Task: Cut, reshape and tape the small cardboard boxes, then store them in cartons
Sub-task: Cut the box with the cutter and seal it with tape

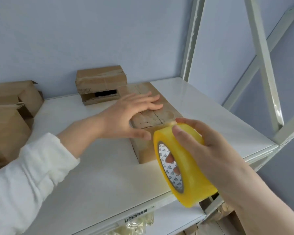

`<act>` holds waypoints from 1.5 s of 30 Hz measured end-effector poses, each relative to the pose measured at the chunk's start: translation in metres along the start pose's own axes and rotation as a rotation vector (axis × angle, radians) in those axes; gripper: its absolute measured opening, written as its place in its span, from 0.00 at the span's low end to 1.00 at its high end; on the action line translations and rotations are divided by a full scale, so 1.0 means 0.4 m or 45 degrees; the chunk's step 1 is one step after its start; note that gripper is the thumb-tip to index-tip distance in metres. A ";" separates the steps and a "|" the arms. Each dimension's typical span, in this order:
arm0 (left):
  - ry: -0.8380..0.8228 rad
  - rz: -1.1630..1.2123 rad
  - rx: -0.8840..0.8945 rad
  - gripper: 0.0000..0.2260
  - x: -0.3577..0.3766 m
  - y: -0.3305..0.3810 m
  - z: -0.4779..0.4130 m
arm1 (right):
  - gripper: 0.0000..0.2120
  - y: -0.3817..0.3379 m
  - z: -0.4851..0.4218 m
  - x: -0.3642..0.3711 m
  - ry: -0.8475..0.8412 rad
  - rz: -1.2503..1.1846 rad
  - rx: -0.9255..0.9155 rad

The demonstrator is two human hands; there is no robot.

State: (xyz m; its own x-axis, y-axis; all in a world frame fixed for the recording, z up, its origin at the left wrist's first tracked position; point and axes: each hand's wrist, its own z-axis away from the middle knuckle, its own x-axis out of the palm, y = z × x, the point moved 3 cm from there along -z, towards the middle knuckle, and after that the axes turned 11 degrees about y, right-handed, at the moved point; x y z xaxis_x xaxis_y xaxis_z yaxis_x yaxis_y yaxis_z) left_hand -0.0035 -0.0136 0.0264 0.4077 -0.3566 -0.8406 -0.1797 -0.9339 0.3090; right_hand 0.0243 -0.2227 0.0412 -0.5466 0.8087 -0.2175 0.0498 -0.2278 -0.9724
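Head view: box (159, 116) lies centre of shelf (100, 184); left hand (131, 114), fingers spread, presses its top; right hand (215, 150), at 4 o'clock, grips tape roll (190, 175). Box judged light, crushable; hold by edges.

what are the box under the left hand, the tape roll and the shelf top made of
Box: brown cardboard, matte, shiny where taped. Tape roll: yellowish see-through plastic film on a printed paper core. Shelf top: white, glossy with reflections, perhaps laminate or painted metal.
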 end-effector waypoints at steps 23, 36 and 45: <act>0.544 0.670 -0.441 0.61 -0.107 -0.028 -0.070 | 0.27 -0.379 -0.248 0.079 -0.279 -0.597 -0.334; 0.413 0.131 -0.541 0.64 -0.102 -0.054 -0.129 | 0.19 -0.354 -0.371 0.156 -0.297 -0.533 -0.326; 0.346 0.103 -0.732 0.51 -0.100 -0.133 -0.155 | 0.12 -0.316 -0.406 0.197 -0.016 -0.238 -0.540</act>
State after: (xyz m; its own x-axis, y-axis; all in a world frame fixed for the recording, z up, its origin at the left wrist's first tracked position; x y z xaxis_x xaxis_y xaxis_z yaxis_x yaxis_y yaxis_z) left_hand 0.0455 0.0488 0.0711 0.6391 -0.3498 -0.6849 0.2583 -0.7412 0.6196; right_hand 0.1107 -0.0420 0.1331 -0.5885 0.8077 -0.0363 0.2855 0.1656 -0.9440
